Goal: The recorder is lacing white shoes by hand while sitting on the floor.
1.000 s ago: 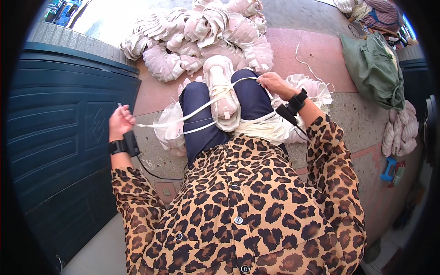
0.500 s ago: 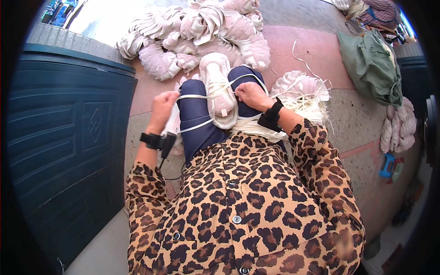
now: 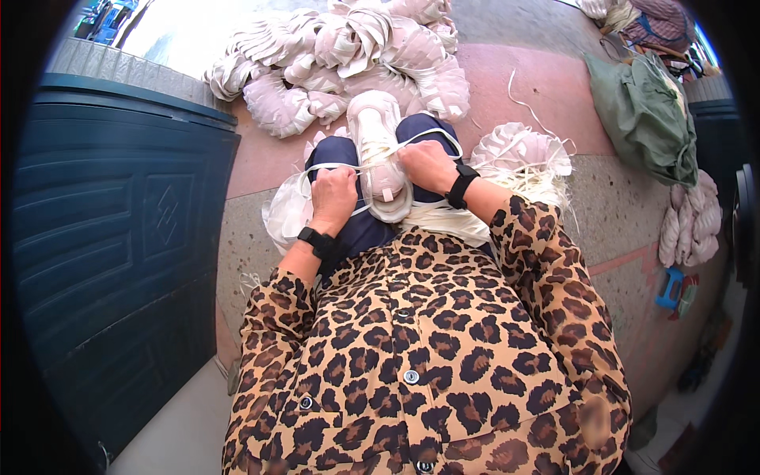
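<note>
Pink and grey floor (image 3: 538, 99) meets a dark blue door (image 3: 119, 198) on the left. A leopard-print shirt (image 3: 443, 340) fills the foreground. Past the knees (image 3: 336, 149) lies a heap (image 3: 348, 59) of pale bundles, with a green sack (image 3: 645, 119) off to the right. One pale shoe (image 3: 383, 179) rests between the knees. The left hand (image 3: 333, 196) and right hand (image 3: 428, 168), both closed, flank it near a white lace (image 3: 331, 166); fingertips are hidden, so whether either grips the lace cannot be told.

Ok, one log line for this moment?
left hand: closed on white lace; right hand: closed on white lace; pale shoe: between knees; pale bundles: beyond knees
</note>
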Available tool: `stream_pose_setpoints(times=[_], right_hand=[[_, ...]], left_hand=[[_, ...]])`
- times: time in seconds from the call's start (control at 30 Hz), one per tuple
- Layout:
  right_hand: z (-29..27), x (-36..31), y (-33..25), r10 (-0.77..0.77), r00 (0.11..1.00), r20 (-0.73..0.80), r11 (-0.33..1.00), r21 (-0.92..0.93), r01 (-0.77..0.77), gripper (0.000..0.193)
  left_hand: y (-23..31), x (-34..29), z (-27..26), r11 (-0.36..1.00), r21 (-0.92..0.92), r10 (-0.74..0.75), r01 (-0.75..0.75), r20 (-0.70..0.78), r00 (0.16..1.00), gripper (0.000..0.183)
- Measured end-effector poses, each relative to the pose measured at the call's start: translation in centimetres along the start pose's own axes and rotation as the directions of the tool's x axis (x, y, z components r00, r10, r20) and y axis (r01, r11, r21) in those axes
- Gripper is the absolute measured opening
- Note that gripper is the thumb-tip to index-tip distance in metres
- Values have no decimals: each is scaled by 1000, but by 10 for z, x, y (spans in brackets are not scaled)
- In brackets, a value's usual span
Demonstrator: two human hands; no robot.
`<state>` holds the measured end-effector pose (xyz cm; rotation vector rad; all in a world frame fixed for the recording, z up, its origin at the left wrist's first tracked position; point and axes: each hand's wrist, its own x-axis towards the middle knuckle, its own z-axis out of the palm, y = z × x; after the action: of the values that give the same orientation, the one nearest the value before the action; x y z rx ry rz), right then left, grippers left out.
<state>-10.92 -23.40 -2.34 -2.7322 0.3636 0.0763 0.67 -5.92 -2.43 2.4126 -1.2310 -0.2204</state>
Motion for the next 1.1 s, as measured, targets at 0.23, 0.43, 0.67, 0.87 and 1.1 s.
stream_pose_setpoints(times=[0.23,0.43,0.67,0.87,1.1], right_hand=[[3,5,-5,-297,954,30,914,-279,293,9],[4,1,-2,-125,992,-20,976,-184,119,6],[-11,-15,-12,-4,962,-273,987,-155,-39,20],[-9,-19,-13,33,991,-127,978,-199,-58,21],[-1,-16,5,13,996,-88,998,56,-9,20]], left_hand=[[8,5,3,999,50,-17,19,-30,999,14],[20,10,10,996,88,8,-5,-31,1000,14],[30,-2,-11,962,273,41,-11,-103,994,23],[36,-10,1,966,257,-31,32,-7,999,24],[22,-2,1,999,8,-51,51,24,998,23]])
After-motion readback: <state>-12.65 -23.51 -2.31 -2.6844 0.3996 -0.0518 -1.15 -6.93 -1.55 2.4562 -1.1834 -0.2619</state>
